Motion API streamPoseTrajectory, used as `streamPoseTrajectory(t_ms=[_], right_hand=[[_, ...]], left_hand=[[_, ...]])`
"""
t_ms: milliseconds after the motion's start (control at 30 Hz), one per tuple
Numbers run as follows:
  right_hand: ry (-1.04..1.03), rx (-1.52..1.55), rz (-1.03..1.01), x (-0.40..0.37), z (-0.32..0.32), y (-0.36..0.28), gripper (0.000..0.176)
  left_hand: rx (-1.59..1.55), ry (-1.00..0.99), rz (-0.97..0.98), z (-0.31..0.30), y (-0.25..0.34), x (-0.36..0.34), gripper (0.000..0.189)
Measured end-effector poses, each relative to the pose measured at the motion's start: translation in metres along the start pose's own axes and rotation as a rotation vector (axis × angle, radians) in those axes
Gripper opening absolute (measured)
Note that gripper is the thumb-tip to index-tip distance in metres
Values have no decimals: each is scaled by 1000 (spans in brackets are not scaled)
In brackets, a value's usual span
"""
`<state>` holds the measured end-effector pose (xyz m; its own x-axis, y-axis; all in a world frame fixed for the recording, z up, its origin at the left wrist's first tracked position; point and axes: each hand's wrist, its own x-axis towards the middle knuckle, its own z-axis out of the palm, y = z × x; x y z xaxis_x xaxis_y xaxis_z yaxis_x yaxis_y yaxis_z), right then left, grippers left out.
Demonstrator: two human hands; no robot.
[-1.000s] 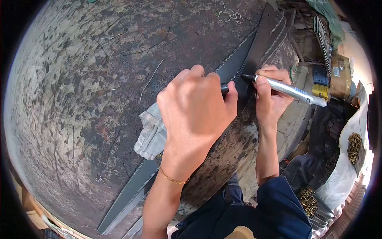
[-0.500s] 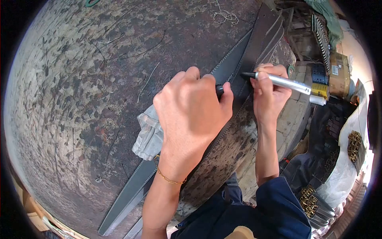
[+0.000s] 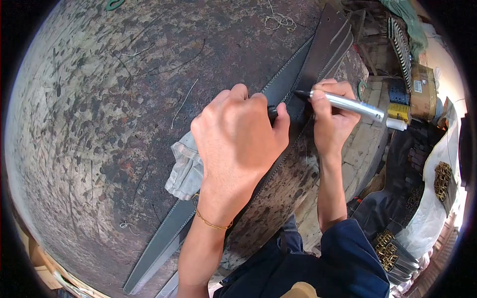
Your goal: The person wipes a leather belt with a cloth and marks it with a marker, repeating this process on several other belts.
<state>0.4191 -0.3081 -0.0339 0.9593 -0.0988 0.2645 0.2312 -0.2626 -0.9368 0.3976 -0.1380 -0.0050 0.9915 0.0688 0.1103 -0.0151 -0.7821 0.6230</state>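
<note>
My right hand (image 3: 334, 111) grips a silver marker (image 3: 353, 105), its black tip end touching or just over the dark leather straps (image 3: 318, 54). Beside it my left hand (image 3: 236, 131) is closed and rests on the straps. Between its thumb and forefinger shows the end of a small black object (image 3: 272, 112), perhaps the marker's cap; the rest is hidden. A crumpled grey cloth (image 3: 183, 171) sticks out from under that hand. White stitching runs along the edges of the straps, which lie diagonally across the worn work surface (image 3: 114, 114).
Loose threads (image 3: 280, 22) lie on the surface. To the right stand a cardboard box (image 3: 423, 92) and a yellow box (image 3: 398, 112). Bundles of straps with brass buckles (image 3: 386, 251) are at the lower right. Green scissor-like handles (image 3: 114, 4) show at the top edge.
My right hand has moved the marker slightly left across the straps. My left hand has hardly moved.
</note>
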Motion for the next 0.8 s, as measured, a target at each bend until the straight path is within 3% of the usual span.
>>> streamPoseTrajectory(t_ms=[67,400,467,533,667,800], right_hand=[[20,120,34,1,-1,2,10],[14,-129,-38,-2,7,-6,11],[43,-118,80,1,2,-7,11],[54,299,188,7,-6,-3,11],[92,197,147,21,2,-14,11],[-29,296,51,20,-6,-1,12]], left_hand=[[-3,8,1,0,0,0,23],[-51,27,-8,3,-3,-1,34],[-46,25,-6,3,-2,-1,34],[-42,25,0,2,-2,-1,34],[-47,39,9,2,-1,0,34],[-38,18,-9,0,0,1,33]])
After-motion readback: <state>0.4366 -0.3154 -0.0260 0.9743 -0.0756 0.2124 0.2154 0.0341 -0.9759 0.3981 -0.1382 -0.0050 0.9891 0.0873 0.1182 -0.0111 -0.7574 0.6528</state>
